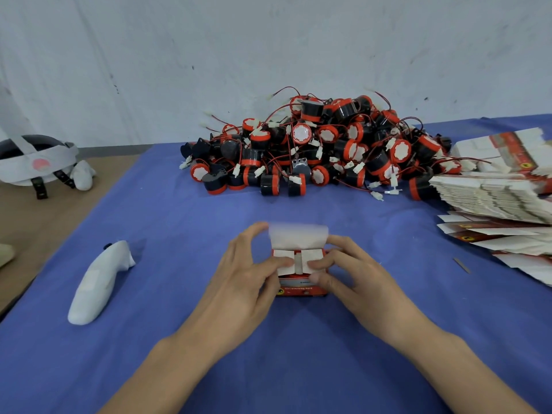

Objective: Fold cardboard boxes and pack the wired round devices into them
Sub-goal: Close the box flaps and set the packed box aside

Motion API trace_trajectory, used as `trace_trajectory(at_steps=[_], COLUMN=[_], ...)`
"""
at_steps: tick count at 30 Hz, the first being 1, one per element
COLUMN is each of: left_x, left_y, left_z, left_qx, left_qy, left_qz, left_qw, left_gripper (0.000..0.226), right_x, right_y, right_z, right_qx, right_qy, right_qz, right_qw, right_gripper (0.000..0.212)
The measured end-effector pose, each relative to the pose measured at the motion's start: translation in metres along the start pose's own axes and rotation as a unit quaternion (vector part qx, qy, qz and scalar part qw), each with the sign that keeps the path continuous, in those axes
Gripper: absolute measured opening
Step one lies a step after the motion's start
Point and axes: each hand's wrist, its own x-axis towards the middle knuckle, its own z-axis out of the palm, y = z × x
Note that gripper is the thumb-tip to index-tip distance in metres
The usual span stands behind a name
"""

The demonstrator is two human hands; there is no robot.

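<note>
Head view: a small red-and-white cardboard box stands on a blue cloth just below the middle of the frame, held between both hands. The left hand wraps the box's left side; its thumb presses down on the left inner flap, and its forefinger reaches up to touch the upper left corner of the lid. The right hand grips the right side the same way, with its thumb lying on the right inner flap. The two white flaps nearly meet, with a narrow gap between them. The white lid flap stands up behind them, curved and blurred. What lies under the flaps cannot be made out.

At upper centre, well apart from the hands, lies a heap of black-and-red round devices tangled with thin red wires and white plugs. Just beside it, at the right edge, flat printed cardboard box blanks are stacked and fanned out. A white handheld controller lies on the cloth at lower left. At the left edge, a white-and-grey headset rests on a brown tabletop. A pale, scuffed wall fills the top of the frame.
</note>
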Motion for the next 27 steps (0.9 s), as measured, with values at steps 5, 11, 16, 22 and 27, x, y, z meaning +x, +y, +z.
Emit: trace_trajectory(at_steps=[5, 11, 16, 22, 27], left_x=[-0.002, -0.004, -0.004, -0.01, -0.001], left_y=[-0.002, -0.002, -0.004, -0.008, 0.007], left_z=[-0.004, -0.009, -0.013, -0.021, -0.011], left_qx=[-0.051, -0.048, -0.038, -0.06, -0.014], left_qy=[-0.032, -0.053, -0.053, 0.01, -0.03], left_qz=[0.004, 0.011, 0.052, 0.016, 0.04], left_qw=[0.998, 0.997, 0.997, 0.998, 0.999], left_gripper=[0.032, 0.028, 0.028, 0.022, 0.033], right_x=[0.003, 0.0, -0.003, -0.005, -0.003], right_y=[0.0, -0.001, -0.005, 0.004, 0.005], right_z=[-0.004, -0.003, -0.004, -0.002, -0.001], right_qx=[-0.015, 0.0, -0.092, -0.117, -0.116], right_qy=[0.008, 0.013, -0.008, -0.01, -0.014], right_qz=[0.036, 0.06, -0.041, -0.064, -0.06], right_qw=[0.999, 0.998, 0.995, 0.991, 0.991], right_gripper=[0.023, 0.036, 0.039, 0.041, 0.038])
